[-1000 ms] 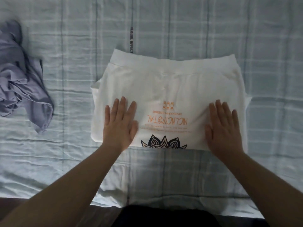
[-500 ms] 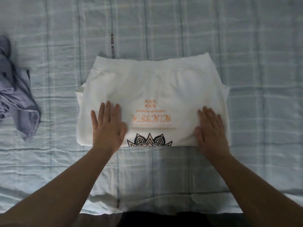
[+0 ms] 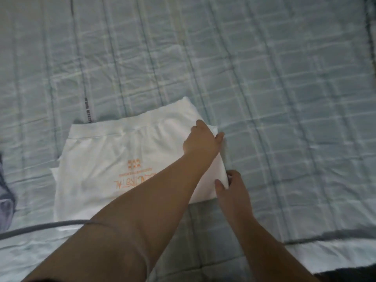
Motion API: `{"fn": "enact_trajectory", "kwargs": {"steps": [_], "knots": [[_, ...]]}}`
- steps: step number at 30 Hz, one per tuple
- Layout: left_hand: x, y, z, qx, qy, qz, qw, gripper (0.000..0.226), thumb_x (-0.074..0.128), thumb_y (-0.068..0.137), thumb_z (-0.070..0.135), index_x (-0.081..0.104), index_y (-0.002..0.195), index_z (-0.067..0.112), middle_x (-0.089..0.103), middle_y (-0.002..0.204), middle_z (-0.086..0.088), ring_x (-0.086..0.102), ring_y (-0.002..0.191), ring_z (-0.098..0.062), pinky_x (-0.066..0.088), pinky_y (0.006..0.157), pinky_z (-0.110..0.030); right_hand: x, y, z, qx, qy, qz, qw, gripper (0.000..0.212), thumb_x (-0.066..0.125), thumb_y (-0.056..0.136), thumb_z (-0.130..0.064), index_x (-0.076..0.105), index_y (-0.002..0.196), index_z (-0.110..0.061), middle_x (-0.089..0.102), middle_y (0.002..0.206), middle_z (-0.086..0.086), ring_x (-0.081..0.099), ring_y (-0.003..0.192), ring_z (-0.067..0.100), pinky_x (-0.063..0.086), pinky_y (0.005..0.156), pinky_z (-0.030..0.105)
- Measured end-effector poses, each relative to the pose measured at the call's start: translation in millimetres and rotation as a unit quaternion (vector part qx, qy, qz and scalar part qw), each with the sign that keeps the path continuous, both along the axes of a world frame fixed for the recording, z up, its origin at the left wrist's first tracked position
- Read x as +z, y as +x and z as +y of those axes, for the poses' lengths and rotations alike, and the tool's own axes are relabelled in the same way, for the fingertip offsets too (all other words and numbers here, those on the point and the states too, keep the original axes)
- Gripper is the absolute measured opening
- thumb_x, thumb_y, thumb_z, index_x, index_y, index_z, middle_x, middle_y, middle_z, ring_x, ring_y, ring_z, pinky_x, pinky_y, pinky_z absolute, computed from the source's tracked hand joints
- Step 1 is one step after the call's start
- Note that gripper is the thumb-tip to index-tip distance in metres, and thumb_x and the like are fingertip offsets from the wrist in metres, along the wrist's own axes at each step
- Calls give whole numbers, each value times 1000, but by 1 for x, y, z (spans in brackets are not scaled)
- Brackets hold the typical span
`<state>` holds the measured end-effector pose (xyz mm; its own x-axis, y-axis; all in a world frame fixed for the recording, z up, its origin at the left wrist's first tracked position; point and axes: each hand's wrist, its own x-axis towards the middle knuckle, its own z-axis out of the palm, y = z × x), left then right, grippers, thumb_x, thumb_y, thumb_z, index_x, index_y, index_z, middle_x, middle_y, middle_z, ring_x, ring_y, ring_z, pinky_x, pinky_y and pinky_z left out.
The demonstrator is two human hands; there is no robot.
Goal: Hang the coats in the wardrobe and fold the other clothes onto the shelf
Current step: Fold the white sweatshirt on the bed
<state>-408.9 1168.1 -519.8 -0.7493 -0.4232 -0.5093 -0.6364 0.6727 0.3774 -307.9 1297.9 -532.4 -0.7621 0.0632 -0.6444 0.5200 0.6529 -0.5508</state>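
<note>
1. Since both hands are at the right edge of the white shirt [image 3: 97, 169], the step looks like folding that side over to the left. The shirt lies flat on the bed [image 3: 284, 98], left of the middle, with its orange letters facing up.
2. The left hand [image 3: 200, 140] reaches across the shirt to its far right corner. It seems to grip the cloth there, though the picture is blurry. The right hand [image 3: 232, 186] pinches the near right corner, with the thumb on top.
3. Both corners should go up together and at the same height. That makes a straight edge.
4. The person should lift only a little, so the layers below do not slide apart.
5. The right edge should land right on the left edge. The two sides should match before the hands let go.
6. A flat hand can then press along the new fold to make it neat.
7. A purple-grey cloth [image 3: 5, 200] lies at the left edge of the view. A grey cord [image 3: 40, 227] runs by the shirt's near left corner. The fold should not catch either one.
</note>
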Motion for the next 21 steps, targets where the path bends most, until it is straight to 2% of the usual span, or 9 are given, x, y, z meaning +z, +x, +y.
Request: {"fn": "enact_trajectory", "kwargs": {"steps": [3, 7, 10, 12, 14, 17, 20, 21], "knots": [[-13, -10, 17, 6, -51, -44, 998, 63, 59, 88, 59, 39, 125, 12, 52, 121, -7, 60, 112, -31, 37, 72, -37, 0, -3, -1, 9, -5, -22, 1000, 29, 64, 87, -34, 51, 113, -29, 62, 100, -6, 63, 93, 21, 51, 83, 36], [-22, -11, 20, -16, -83, -35, 996, 52, 59, 93, 42, 36, 128, 10, 49, 125, -8, 60, 112, -31, 37, 69, -37, 0, -5, 1, 3, -18, -30, 999, 28, 65, 85, -33, 53, 110, -31, 58, 92, -10, 56, 83, 15, 46, 77, 29], [-19, -13, 16, -9, -64, -35, 997, 38, 54, 95, 25, 38, 126, 10, 52, 125, -8, 61, 113, -30, 37, 70, -36, 3, -5, 0, -2, -40, -48, 998, 19, 65, 85, -26, 55, 100, -32, 58, 85, -10, 57, 80, 16, 44, 74, 28], [-12, -14, 9, 5, -42, -18, 999, 30, 50, 97, 24, 41, 122, 10, 55, 120, -8, 61, 111, -30, 37, 72, -35, 7, -6, -4, 7, -55, -59, 997, 10, 63, 84, -21, 57, 90, -27, 60, 78, -7, 58, 75, 17, 44, 69, 29], [-1, -10, -2, 27, -9, 10, 1000, 22, 49, 97, 27, 42, 110, 11, 57, 106, -8, 61, 103, -31, 36, 72, -34, 13, -3, -13, 14, -65, -57, 996, 5, 62, 83, -19, 58, 84, -21, 60, 75, -4, 58, 70, 15, 45, 62, 28], [19, 4, -33, 48, 50, 75, 995, 20, 51, 93, 29, 41, 96, 12, 53, 83, -1, 60, 84, -28, 36, 67, -32, 29, 9, -33, 19, -85, -23, 996, 10, 62, 79, -25, 55, 86, -23, 62, 79, -1, 61, 75, 18, 50, 68, 35], [42, 27, -86, 74, 110, 138, 982, 17, 54, 93, 30, 50, 100, 14, 54, 77, 6, 54, 69, -12, 39, 63, -27, 51, 29, -67, 23, -124, 7, 992, 28, 64, 78, -24, 55, 98, -42, 67, 88, -10, 64, 82, 9, 53, 74, 33], [51, 37, -107, 89, 147, 146, 974, 19, 55, 91, 29, 55, 104, 16, 55, 78, 8, 53, 68, -7, 40, 62, -20, 61, 36, -83, 31, -136, 11, 990, 37, 66, 78, -21, 54, 107, -42, 67, 91, -12, 65, 83, 6, 54, 76, 31]]}}
